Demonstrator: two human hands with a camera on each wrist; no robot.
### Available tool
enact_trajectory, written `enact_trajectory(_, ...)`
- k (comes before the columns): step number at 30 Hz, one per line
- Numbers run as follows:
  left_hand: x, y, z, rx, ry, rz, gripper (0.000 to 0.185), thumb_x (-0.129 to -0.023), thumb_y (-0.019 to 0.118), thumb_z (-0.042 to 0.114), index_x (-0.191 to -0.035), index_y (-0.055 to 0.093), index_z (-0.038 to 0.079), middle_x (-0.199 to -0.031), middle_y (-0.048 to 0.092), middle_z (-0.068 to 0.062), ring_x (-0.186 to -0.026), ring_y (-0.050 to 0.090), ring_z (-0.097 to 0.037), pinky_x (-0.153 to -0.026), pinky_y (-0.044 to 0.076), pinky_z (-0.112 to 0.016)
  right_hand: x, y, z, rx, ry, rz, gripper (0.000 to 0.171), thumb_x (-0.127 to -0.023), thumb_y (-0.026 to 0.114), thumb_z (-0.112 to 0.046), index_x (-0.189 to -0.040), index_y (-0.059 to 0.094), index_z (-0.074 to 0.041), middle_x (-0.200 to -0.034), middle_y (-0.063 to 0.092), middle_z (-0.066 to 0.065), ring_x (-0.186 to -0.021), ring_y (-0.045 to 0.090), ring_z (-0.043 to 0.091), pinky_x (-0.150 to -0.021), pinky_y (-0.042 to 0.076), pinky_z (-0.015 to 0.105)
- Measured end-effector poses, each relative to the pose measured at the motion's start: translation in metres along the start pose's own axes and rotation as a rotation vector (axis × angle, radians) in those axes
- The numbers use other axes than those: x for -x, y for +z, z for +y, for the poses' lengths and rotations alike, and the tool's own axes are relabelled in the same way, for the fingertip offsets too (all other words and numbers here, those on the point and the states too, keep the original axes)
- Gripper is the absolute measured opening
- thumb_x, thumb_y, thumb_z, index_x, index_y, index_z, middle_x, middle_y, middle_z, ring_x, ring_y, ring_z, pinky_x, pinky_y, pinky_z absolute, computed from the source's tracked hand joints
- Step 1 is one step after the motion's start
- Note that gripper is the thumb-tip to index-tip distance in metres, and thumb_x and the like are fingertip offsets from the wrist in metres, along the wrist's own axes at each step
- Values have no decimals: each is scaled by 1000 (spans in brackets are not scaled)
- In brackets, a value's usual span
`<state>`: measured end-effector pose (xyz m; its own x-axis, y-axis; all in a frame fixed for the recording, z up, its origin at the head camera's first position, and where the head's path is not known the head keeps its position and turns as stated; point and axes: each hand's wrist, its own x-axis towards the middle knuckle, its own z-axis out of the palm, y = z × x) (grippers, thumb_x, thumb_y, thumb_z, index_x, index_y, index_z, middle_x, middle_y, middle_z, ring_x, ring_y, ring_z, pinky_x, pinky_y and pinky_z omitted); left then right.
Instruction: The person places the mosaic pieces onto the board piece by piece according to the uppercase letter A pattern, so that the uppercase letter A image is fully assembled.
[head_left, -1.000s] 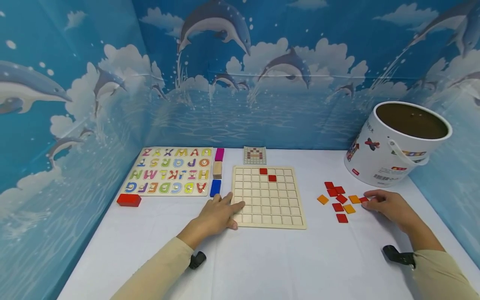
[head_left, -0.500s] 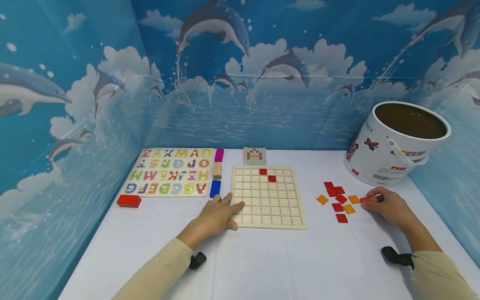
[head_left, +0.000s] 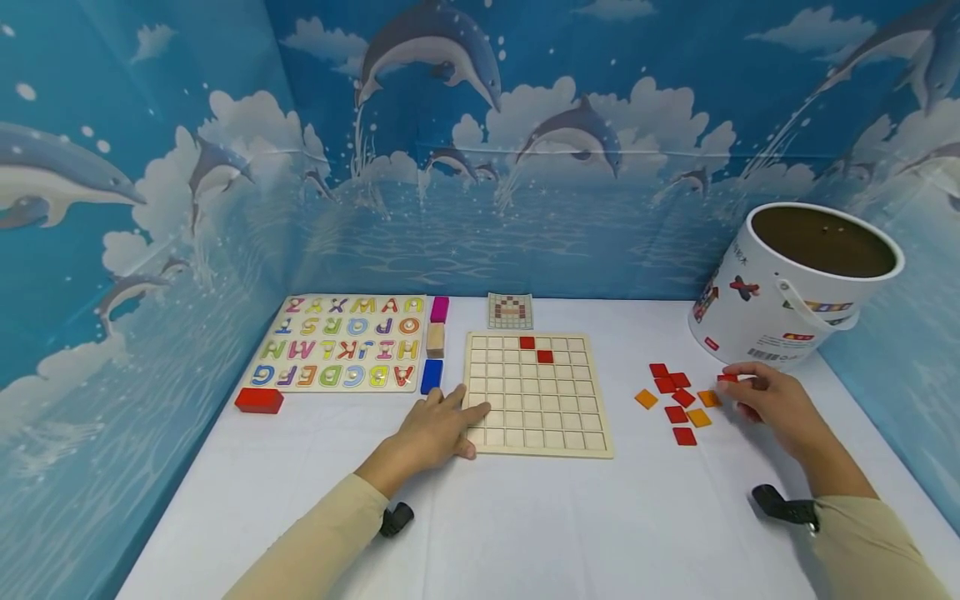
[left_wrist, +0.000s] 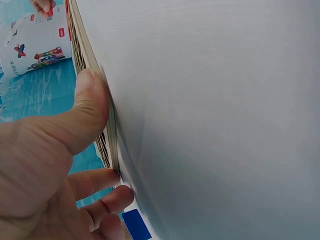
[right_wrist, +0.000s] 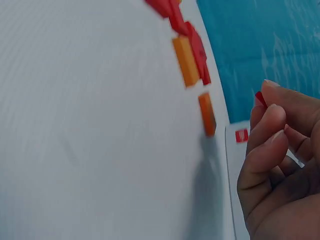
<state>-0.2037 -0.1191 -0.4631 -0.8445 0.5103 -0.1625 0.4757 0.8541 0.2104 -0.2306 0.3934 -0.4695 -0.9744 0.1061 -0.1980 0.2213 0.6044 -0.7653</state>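
My left hand (head_left: 431, 429) rests on the left edge of the wooden grid board (head_left: 530, 408), its fingers spread. In the left wrist view the thumb (left_wrist: 90, 102) lies along the board's side. Two red tiles (head_left: 544, 357) sit in cells near the board's top. On the right, my right hand (head_left: 776, 410) pinches a red square tile (head_left: 726, 378) between thumb and fingertips, raised over the table. Just left of that hand lie scattered red tiles (head_left: 676, 414) and orange tiles (head_left: 699, 417). The right wrist view shows a corner of the held tile (right_wrist: 260, 99).
A white bucket (head_left: 757, 325) stands at the back right. Behind the board lies a small pattern card (head_left: 510, 311). To the left are an alphabet puzzle board (head_left: 341, 343), a red block (head_left: 258, 401), a blue block (head_left: 431, 377), a wooden block (head_left: 436, 341) and a magenta block (head_left: 439, 309).
My right hand has picked up the red tile beside the orange one and lifted it, moving slightly away from me. The left hand has stayed on the board.
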Motion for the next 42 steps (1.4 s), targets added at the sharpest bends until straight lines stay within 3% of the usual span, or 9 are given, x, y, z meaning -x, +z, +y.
enact_trajectory(8,0,2,-1,5,-3,-4,74,-87,70,48,-154,47,31,-163,33,-20,-104,45,-27,-85,40,-40,-18,40,-54,-168,-7,-43,69,-97,69,-42,-152,43,-9,-114,57,17,-80,63,22,-70,55,28)
enact_trajectory(14,2,1,0,26,-9,-4,73,-86,71,47,-154,48,30,-162,34,-21,-103,45,-26,-84,40,-40,-38,96,-110,-224,-96,-185,54,-99,70,-24,-146,48,-10,-102,63,23,-74,60,25,-65,50,32)
enact_trajectory(19,2,0,-1,14,-22,-7,73,-87,70,47,-154,47,31,-163,34,-20,-106,45,-26,-86,40,-40,-53,146,-151,-252,-162,-318,44,-98,69,-17,-138,52,-7,-95,67,18,-70,61,23,-63,48,33)
enact_trajectory(22,0,0,0,12,-21,-12,73,-87,70,48,-154,46,32,-163,33,-19,-109,46,-27,-88,41,-42,-58,169,-167,-215,-186,-361,40,-99,69,-17,-134,55,-7,-95,67,16,-64,58,21,-59,45,33)
enact_trajectory(26,0,-1,0,14,-31,-24,72,-88,69,48,-155,46,34,-164,32,-19,-109,46,-28,-90,42,-43,-60,192,-180,-58,-263,-355,35,-98,69,-20,-130,61,-8,-101,67,16,-66,56,23,-60,47,35)
enact_trajectory(32,-1,0,2,14,-33,-31,72,-88,70,48,-155,46,34,-164,32,-18,-112,46,-28,-93,42,-46,-62,212,-187,191,-360,-252,27,-94,71,-19,-119,69,-9,-126,66,15,-106,61,31,-90,50,46)
enact_trajectory(39,-2,-2,3,13,-24,-26,72,-88,70,48,-154,47,34,-163,33,-18,-107,45,-26,-89,41,-42,-57,215,-192,229,-365,-214,29,-95,70,-17,-123,69,-8,-133,64,18,-123,58,38,-99,48,52)
enact_trajectory(42,-1,-2,2,17,-34,-24,72,-88,71,47,-154,47,33,-163,34,-18,-107,45,-26,-88,41,-40,-54,211,-191,176,-355,-227,35,-97,70,-19,-130,67,-8,-129,65,17,-116,61,36,-95,50,50)
